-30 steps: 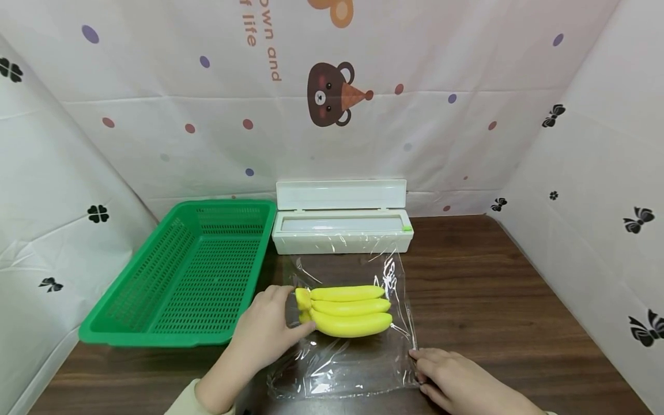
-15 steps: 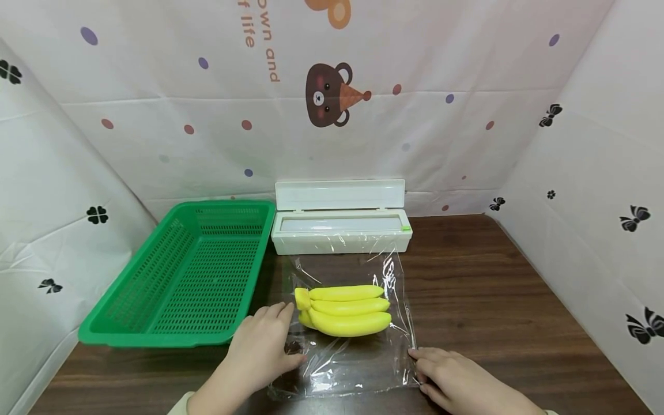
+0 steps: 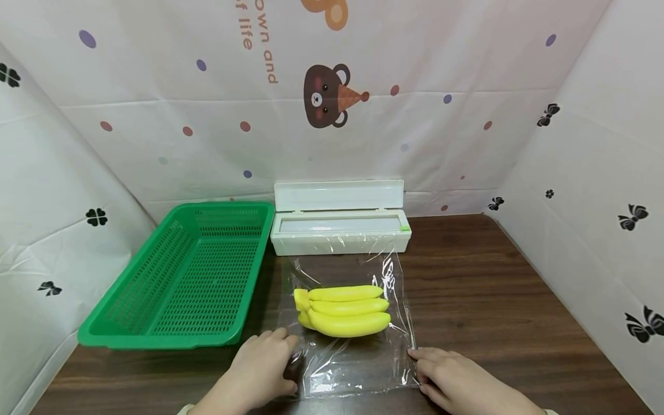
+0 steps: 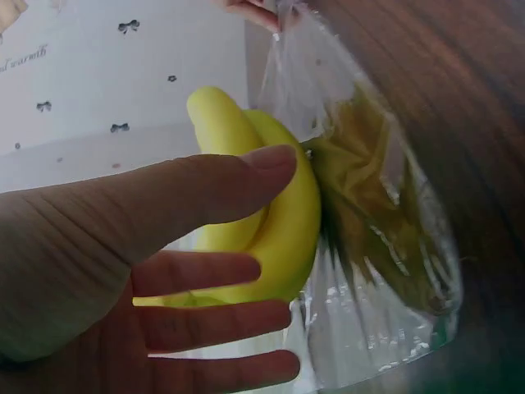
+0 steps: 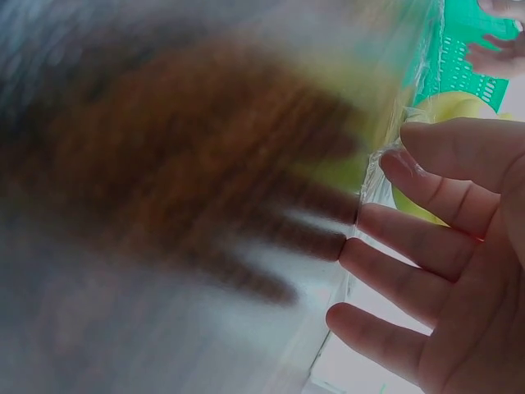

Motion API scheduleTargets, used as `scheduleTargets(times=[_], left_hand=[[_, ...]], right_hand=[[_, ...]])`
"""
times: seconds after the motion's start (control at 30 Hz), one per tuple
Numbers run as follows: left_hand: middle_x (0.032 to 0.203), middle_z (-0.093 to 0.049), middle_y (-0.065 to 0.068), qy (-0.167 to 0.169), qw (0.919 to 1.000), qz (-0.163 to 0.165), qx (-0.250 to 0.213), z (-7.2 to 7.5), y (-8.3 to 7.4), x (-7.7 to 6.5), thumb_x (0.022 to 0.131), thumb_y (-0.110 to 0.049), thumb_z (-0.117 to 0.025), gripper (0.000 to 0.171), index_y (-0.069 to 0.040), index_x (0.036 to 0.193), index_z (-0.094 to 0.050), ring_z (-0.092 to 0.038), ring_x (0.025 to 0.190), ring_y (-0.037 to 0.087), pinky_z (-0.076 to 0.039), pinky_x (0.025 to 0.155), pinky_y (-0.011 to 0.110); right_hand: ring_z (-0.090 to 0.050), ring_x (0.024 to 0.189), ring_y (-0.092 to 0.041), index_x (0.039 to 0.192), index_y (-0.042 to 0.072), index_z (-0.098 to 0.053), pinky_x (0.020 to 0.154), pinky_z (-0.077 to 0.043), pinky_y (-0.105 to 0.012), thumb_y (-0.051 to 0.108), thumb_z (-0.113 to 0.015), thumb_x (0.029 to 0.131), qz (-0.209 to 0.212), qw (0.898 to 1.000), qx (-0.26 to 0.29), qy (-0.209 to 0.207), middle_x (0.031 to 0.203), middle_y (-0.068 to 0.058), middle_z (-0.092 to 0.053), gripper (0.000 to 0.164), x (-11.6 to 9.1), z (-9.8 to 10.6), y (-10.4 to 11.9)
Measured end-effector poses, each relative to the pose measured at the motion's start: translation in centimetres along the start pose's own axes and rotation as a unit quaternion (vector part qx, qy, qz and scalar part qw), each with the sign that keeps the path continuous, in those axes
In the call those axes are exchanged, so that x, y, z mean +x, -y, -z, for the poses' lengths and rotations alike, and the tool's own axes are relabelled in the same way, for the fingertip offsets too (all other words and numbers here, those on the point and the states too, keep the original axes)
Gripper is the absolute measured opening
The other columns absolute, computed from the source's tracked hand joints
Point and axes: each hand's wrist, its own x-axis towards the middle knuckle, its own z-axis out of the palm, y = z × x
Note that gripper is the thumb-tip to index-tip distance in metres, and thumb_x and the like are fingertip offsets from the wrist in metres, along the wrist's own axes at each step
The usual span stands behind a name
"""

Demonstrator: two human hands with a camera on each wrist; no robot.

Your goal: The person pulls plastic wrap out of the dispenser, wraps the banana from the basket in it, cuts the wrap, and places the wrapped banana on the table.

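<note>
Head view: patterned sheets (image 3: 218, 144) border the brown table (image 3: 467, 288) beneath bananas (image 3: 349, 308).

A green basket (image 3: 207, 282) with lots of little holes sits along the left edge of the brown desk (image 3: 467, 276). Behind the back edge hangs a white sheet (image 3: 425, 155) with dots (image 3: 245, 126), some words (image 3: 271, 66) and a brown bear (image 3: 324, 96) turned on its side. Black bows (image 3: 633, 217) dot the white wall (image 3: 591, 167) past the right edge
</note>
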Motion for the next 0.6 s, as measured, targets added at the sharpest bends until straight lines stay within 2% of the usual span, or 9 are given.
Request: scheduleTargets(times=[0.17, 0.23, 0.33, 0.5, 0.6], left_hand=[[0.085, -0.058, -0.006, 0.045, 0.9980, -0.029, -0.034, -0.8, 0.1, -0.1, 0.060, -0.036, -0.084, 0.044, -0.020, 0.099, -0.069, -0.056, 0.074, 0.013, -0.047, 0.059, 0.033], [0.080, -0.054, -0.010, 0.057, 0.9965, -0.037, -0.049, -1.0, 0.1, -0.1, 0.062, -0.031, -0.083, 0.033, -0.023, 0.090, -0.069, -0.052, 0.069, 0.009, -0.043, 0.055, 0.029], [0.072, -0.046, -0.012, 0.059, 0.9956, -0.045, -0.057, -1.4, 0.3, -0.2, 0.063, -0.025, -0.082, 0.023, -0.024, 0.079, -0.066, -0.042, 0.062, 0.005, -0.035, 0.050, 0.026], [0.070, -0.047, -0.012, 0.064, 0.9952, -0.047, -0.058, -2.0, 0.4, 0.0, 0.063, -0.016, -0.080, 0.021, -0.024, 0.075, -0.065, -0.041, 0.061, 0.005, -0.034, 0.050, 0.026], [0.066, -0.047, -0.012, 0.072, 0.9937, -0.042, -0.075, -2.2, 0.5, 0.0, 0.062, -0.009, -0.077, 0.022, -0.023, 0.070, -0.062, -0.040, 0.059, 0.005, -0.034, 0.050, 0.025]], right_hand=[[-0.062, 0.110, -0.022, 0.079, 0.032, -0.055, 0.074, -0.053, -0.043, 0.022, -0.066, 0.086, -0.013, 1.000, 0.013, 0.016, 0.123, -0.005, -0.064, 0.017, 0.1, 0.1, 0.0], [-0.062, 0.110, -0.022, 0.079, 0.033, -0.055, 0.075, -0.053, -0.044, 0.021, -0.066, 0.086, -0.020, 0.999, 0.017, 0.024, 0.123, -0.005, -0.064, 0.017, 0.2, 0.2, 0.1], [-0.062, 0.111, -0.022, 0.078, 0.033, -0.056, 0.076, -0.053, -0.044, 0.022, -0.066, 0.087, -0.022, 0.999, 0.018, 0.027, 0.124, -0.005, -0.064, 0.017, 0.2, 0.2, 0.1], [-0.062, 0.109, -0.022, 0.078, 0.033, -0.055, 0.075, -0.053, -0.044, 0.022, -0.066, 0.087, -0.013, 1.000, 0.010, 0.016, 0.122, -0.005, -0.064, 0.018, 0.2, 0.1, 0.0], [-0.062, 0.109, -0.021, 0.079, 0.033, -0.056, 0.075, -0.053, -0.044, 0.023, -0.066, 0.087, -0.013, 1.000, 0.013, 0.019, 0.122, -0.005, -0.064, 0.016, 0.3, 0.1, 0.0]])
